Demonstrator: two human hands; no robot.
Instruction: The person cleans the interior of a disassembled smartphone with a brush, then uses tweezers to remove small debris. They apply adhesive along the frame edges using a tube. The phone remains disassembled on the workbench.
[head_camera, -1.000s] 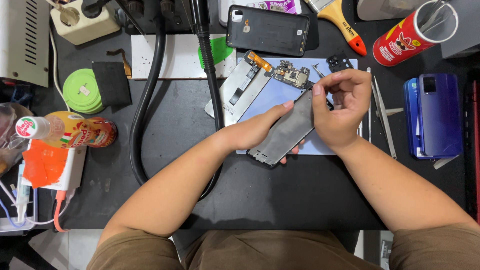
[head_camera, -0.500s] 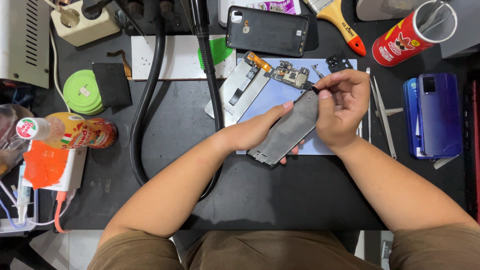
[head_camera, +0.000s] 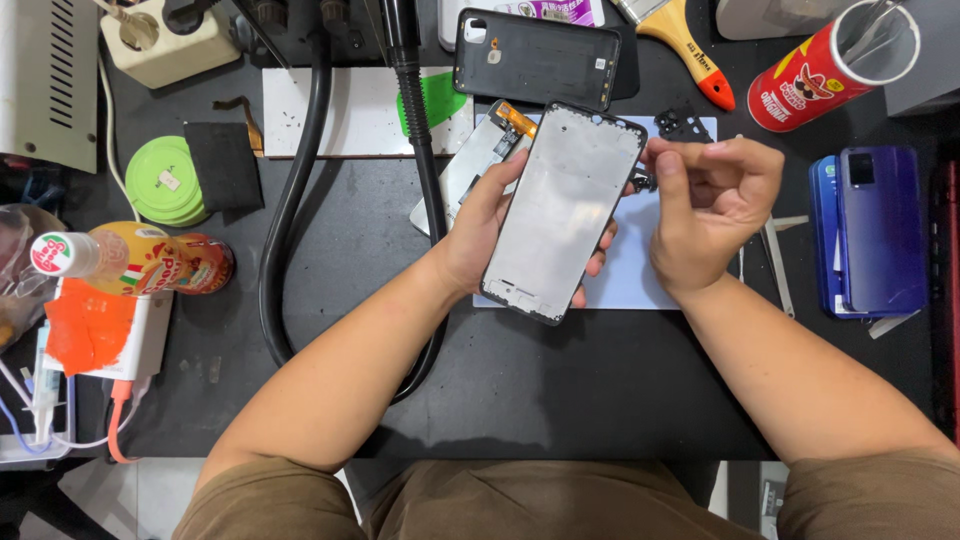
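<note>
Grey phone frame (head_camera: 563, 212) held flat in left hand (head_camera: 480, 225); right hand (head_camera: 712, 205) pinches sth tiny at frame's top-right edge, can't tell what.

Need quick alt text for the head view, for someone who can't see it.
The left hand holds a bare phone frame above a black mat, while the right hand pinches a small dark part at its edge. A blue phone lies to the right.

Left hand (head_camera: 480, 225) palm-up with fingers curled in a supporting grip, right hand (head_camera: 712, 205) loosely fisted beside it, thumb pinching forefinger, both forearms bare
</note>
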